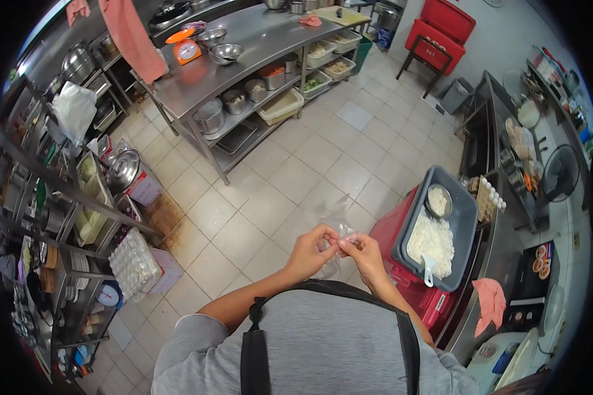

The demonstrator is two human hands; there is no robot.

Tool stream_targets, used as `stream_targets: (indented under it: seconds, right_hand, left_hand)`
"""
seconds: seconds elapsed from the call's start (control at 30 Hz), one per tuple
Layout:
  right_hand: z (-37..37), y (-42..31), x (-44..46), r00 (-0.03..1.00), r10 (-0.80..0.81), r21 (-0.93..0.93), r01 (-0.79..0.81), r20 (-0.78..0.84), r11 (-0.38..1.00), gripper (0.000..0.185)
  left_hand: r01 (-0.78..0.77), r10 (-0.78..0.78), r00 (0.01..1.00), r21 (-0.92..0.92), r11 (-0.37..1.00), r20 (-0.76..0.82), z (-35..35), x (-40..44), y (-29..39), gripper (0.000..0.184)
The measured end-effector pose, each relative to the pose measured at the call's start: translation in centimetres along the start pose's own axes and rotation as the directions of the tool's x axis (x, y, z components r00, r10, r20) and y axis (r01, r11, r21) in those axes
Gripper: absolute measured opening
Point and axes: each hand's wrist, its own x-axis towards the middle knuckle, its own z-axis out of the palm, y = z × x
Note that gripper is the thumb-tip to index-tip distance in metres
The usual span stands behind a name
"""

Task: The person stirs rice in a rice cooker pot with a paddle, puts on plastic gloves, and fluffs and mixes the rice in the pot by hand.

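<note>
By the left hand and, just beside it, the right hand, a thin, clear plastic bag is pinched in thumb-and-finger grips at near centre, seemingly for teasing apart, with light, opposed pressure called for, left of a grey, rectangular plastic tub.

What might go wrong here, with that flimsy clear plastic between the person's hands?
The thin clear plastic might tear or slip, as the left hand and right hand only pinch it. If dropped, it could land on the pale tiled floor. The white scoop near the edge of the grey plastic tub might get bumped.
</note>
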Motion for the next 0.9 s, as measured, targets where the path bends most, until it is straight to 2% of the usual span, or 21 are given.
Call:
stream_targets:
  seconds: [0.03,0.17,0.27,0.33,0.43,0.47,0.53,0.57,0.63,0.67,0.77,0.83,0.9]
  right_hand:
    - [0.0,-0.4,0.0,1.0,0.006,0.01,-0.006,-0.004,1.0,0.014]
    - [0.5,-0.8,0.4,0.998,0.011,0.044,-0.009,-0.058,0.999,0.011]
    - [1.3,-1.3,0.6,0.996,0.032,-0.008,-0.033,-0.081,0.999,0.011]
    - [1.8,-0.9,1.2,0.997,-0.025,0.019,0.027,-0.068,0.999,0.01]
    - [2.8,-0.4,1.7,0.997,-0.078,0.023,0.079,-0.013,0.997,0.009]
    - [3.0,-0.2,1.7,0.996,-0.089,0.015,0.088,0.012,0.996,0.009]
    - [2.8,0.4,2.3,0.996,-0.014,0.038,0.011,0.089,0.999,0.011]
    - [2.7,0.5,2.7,0.991,0.02,0.046,-0.027,0.13,0.999,0.012]
    - [3.1,0.3,3.4,0.967,0.172,0.112,-0.196,0.189,0.974,0.014]
    - [3.4,0.2,4.0,0.945,0.242,0.141,-0.276,0.221,0.951,0.015]
    - [4.4,0.7,6.2,0.927,0.256,0.153,-0.305,0.274,0.94,0.018]
    - [4.6,1.1,8.4,0.928,0.246,0.103,-0.284,0.279,0.953,0.019]
    - [5.2,0.9,10.7,0.926,0.226,0.052,-0.253,0.302,0.966,0.019]
  left_hand:
    - [-0.04,0.04,0.999,0.026,0.999,-0.007,0.0,0.1,0.1,0.022]
    - [-0.036,0.036,0.999,0.09,0.995,0.001,-1.3,0.7,0.7,0.022]
    - [-0.016,0.014,0.999,0.083,0.996,0.033,-2.3,0.8,0.3,0.023]
    - [0.022,-0.024,0.997,0.02,1.0,0.076,-2.9,0.4,0.5,0.025]
    - [-0.078,0.076,0.997,0.101,0.992,0.019,-2.8,0.1,0.2,0.035]
    - [-0.059,0.056,0.998,0.113,0.992,0.029,-3.0,-0.1,0.1,0.034]
    - [-0.024,0.019,0.999,0.137,0.99,0.041,-3.6,0.1,-0.1,0.031]
    - [0.027,-0.022,0.997,-0.058,0.998,0.078,-3.8,0.1,-0.8,0.027]
    - [0.137,-0.07,0.983,-0.429,0.893,0.169,-4.3,0.6,-2.1,0.018]
    - [0.163,-0.098,0.98,-0.416,0.895,0.173,-4.8,0.8,-2.6,0.016]
    - [0.218,-0.16,0.973,-0.424,0.879,0.168,-6.9,2.0,-2.8,0.013]
    - [0.217,-0.172,0.976,-0.492,0.843,0.136,-8.0,3.1,-3.3,0.013]
    - [0.243,-0.216,0.97,-0.449,0.86,0.111,-9.4,4.7,-3.6,0.013]
